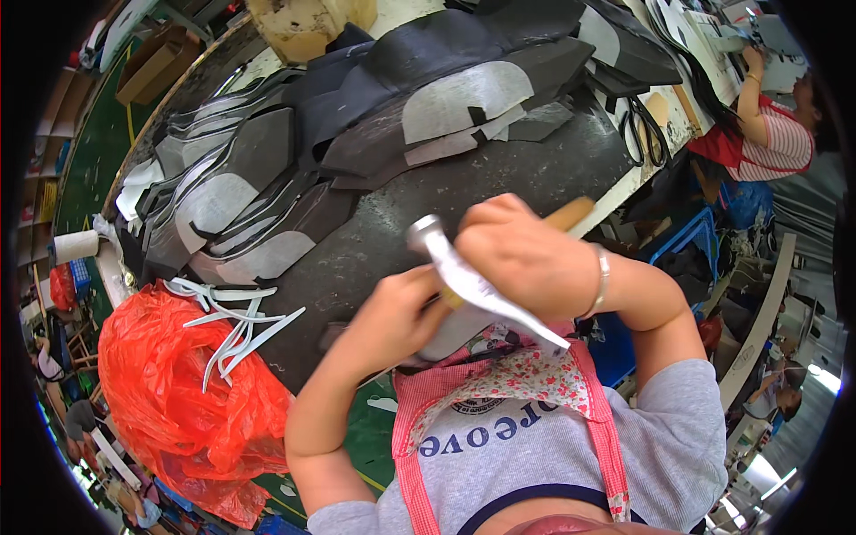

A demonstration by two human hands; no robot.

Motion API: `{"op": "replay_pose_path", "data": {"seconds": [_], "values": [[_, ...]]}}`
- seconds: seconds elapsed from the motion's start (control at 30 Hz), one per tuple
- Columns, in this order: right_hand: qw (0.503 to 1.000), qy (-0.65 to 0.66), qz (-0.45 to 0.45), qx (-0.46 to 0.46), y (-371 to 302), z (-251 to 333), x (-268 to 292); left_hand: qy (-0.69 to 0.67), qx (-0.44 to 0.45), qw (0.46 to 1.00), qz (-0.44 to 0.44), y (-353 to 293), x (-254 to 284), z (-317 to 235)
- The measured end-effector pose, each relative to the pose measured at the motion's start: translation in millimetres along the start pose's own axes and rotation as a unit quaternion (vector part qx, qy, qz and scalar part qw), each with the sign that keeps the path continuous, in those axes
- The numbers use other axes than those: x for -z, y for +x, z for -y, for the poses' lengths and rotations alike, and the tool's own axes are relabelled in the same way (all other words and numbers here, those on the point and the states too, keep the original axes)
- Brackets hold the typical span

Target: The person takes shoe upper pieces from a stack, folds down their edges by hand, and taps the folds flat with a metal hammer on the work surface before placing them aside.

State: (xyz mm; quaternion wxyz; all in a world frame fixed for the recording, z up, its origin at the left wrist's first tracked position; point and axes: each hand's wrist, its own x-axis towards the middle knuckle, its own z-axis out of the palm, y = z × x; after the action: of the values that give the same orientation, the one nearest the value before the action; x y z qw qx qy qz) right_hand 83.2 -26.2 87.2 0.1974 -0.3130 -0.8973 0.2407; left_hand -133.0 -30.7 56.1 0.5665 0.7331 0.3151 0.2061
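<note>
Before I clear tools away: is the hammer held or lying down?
Held: the hammer has its wooden handle gripped in the right hand.

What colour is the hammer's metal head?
The hammer's metal head is shiny silver, seen best in the head camera view.

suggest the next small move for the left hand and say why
I'd probably ease the left hand slightly away from the hammer: the right hand grips its wooden handle, and its metal end appears very near the left hand, though this view can't settle the gap.
</note>
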Motion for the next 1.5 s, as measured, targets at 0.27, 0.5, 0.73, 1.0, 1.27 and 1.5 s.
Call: {"op": "replay_pose_path", "data": {"seconds": [0.27, 0.5, 0.73, 1.0, 1.27, 1.5], "values": [[0.939, -0.2, -0.07, -0.273, -92.7, -34.3, 41.1, 0.322, -0.067, 0.943, -0.055, 115.2, -91.0, 22.4], [0.95, -0.024, -0.044, -0.309, -130.0, -55.6, 39.3, 0.178, -0.024, 0.98, -0.091, 144.3, -95.9, 28.0], [0.932, 0.068, -0.069, -0.349, -142.5, -60.5, 29.2, 0.168, 0.055, 0.983, -0.041, 152.9, -97.1, 22.7], [0.929, 0.077, -0.117, -0.343, -137.8, -59.9, 27.7, 0.285, -0.129, 0.949, -0.029, 149.0, -92.0, 29.7], [0.939, 0.094, -0.023, -0.33, -130.4, -64.6, 27.6, 0.375, -0.212, 0.902, -0.001, 147.4, -87.4, 31.6], [0.938, 0.104, -0.034, -0.329, -128.6, -67.8, 29.4, 0.277, -0.169, 0.945, -0.038, 137.0, -89.7, 39.2]]}}
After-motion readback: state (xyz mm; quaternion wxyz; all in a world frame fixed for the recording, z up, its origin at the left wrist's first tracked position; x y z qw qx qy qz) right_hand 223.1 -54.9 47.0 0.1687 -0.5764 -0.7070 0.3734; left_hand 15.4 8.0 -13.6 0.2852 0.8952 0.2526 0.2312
